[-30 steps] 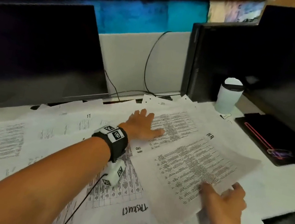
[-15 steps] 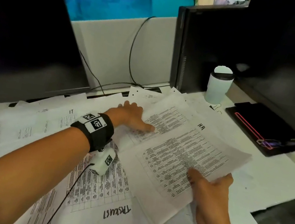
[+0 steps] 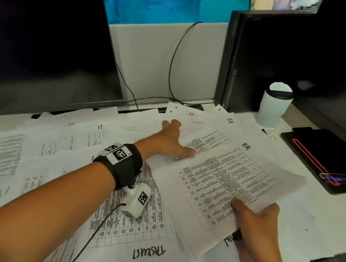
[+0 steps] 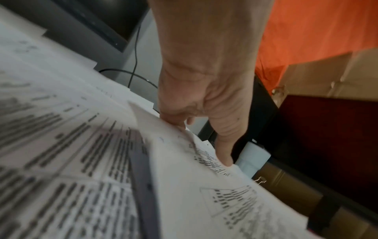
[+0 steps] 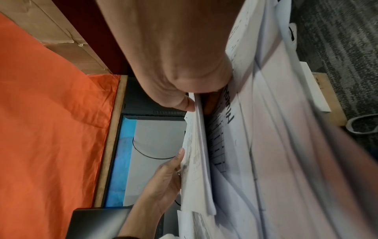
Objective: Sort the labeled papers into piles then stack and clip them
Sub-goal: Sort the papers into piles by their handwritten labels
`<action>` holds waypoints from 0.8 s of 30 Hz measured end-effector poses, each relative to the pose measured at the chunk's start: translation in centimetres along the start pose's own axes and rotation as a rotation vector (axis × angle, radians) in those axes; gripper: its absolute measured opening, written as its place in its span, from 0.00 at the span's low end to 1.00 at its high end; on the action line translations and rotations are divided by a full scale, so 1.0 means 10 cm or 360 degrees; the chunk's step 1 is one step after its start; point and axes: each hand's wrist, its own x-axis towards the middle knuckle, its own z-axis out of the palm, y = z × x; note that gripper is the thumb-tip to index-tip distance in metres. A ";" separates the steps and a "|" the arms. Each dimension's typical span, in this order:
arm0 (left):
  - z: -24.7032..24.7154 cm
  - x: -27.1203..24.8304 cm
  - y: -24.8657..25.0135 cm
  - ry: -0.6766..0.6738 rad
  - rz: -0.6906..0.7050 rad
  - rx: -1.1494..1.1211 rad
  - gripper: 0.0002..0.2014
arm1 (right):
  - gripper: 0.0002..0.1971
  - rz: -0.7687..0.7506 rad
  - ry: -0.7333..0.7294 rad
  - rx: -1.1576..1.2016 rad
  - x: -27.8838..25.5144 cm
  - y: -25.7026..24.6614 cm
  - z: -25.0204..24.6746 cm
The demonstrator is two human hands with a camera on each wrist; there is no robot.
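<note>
Printed sheets with handwritten labels cover the desk. My right hand (image 3: 251,216) pinches the near edge of an H.R sheet (image 3: 224,186), thumb on top and fingers underneath, holding it slightly raised; the right wrist view shows this thumb (image 5: 184,103) on the sheet's edge (image 5: 197,145). My left hand (image 3: 170,140) lies flat with spread fingers on another H.R sheet (image 3: 210,138) just beyond it; its fingertips (image 4: 225,160) press the paper. An IT sheet (image 3: 94,137) lies to the left, and a sheet with a table (image 3: 128,222) sits under my left wrist.
A dark monitor (image 3: 39,42) stands at the back left, a black computer case (image 3: 246,60) at the back right. A white cup (image 3: 275,105) stands beside the case, with binder clips (image 3: 270,131) in front of it. A black notebook (image 3: 329,158) lies at the right.
The camera swung a little, so the scene shifted in the frame. Both hands stay about where they were on the H.R sheets; the right hand keeps its hold.
</note>
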 end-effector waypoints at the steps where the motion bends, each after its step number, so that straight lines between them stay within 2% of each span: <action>1: 0.00 -0.04 0.01 -0.0037 -0.0007 -0.0109 0.56 | 0.28 -0.0001 -0.0008 0.0001 0.00 0.00 0.00; 4: 0.02 -0.19 0.04 -0.0353 0.0086 -0.0148 0.34 | 0.27 -0.0014 -0.0056 -0.0037 0.01 0.00 0.00; 6: 0.04 -0.28 0.05 -0.0516 0.0221 -0.0058 0.27 | 0.28 -0.0057 -0.0078 -0.0118 0.00 0.00 0.00; 10: 0.03 -0.39 0.05 -0.0417 0.0299 -0.0261 0.28 | 0.30 -0.0128 -0.0116 -0.0208 -0.01 -0.03 -0.01; 13: 0.03 -0.45 -0.02 -0.0527 0.0264 -0.0420 0.26 | 0.36 -0.0084 -0.0139 -0.0127 -0.01 -0.08 -0.01; 15: 0.03 -0.49 -0.06 -0.0613 0.0206 -0.0451 0.24 | 0.36 -0.0055 -0.0142 -0.0034 -0.01 -0.12 0.00; 18: 0.06 -0.55 -0.09 -0.0627 0.0142 -0.0442 0.19 | 0.32 -0.0096 -0.0143 0.0022 -0.04 -0.17 0.01; 21: 0.12 -0.58 -0.09 -0.0570 0.0217 -0.0571 0.27 | 0.28 -0.0106 -0.0232 0.0149 -0.05 -0.24 0.00; 24: 0.06 -0.61 -0.05 -0.0459 0.0365 -0.0842 0.29 | 0.14 -0.0131 -0.0306 0.0185 -0.13 -0.41 0.02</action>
